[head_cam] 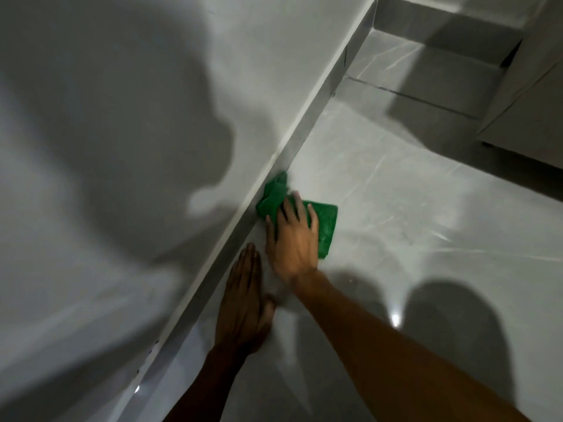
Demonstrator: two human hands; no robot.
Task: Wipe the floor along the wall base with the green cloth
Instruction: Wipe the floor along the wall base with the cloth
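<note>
A green cloth (326,222) lies on the glossy grey tiled floor (396,214), one end bunched up against the grey skirting (283,166) at the wall base. My right hand (292,242) presses flat on the cloth with fingers spread, covering its middle. Just behind it, my left hand (243,303) rests flat on the floor beside the skirting, fingers together, holding nothing.
The white wall (122,117) fills the left side, with shadows of my head and arm on it. A light cabinet or door edge (524,95) stands at the far right. The skirting turns a corner at the top (374,22).
</note>
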